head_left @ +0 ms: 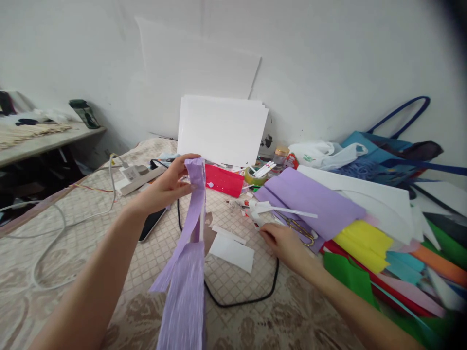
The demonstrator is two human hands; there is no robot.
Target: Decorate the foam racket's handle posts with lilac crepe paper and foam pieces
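My left hand (168,185) is raised over the table and pinches the top of a long strip of purple crepe paper (188,257), which hangs down toward me. My right hand (282,243) rests low on the table with its fingers curled, touching a white glue gun (257,214) beside gold-handled scissors (302,232). I cannot make out whether the fingers grip anything. A sheet of purple paper (310,199) lies just behind that hand. White paper scraps (233,250) lie between my hands.
A stack of coloured paper (379,248) fills the right side. White card sheets (222,129) lean on the wall. A power strip (140,175), a phone (151,223), a black cable (241,301), a red sheet (223,181) and a blue bag (383,150) lie around.
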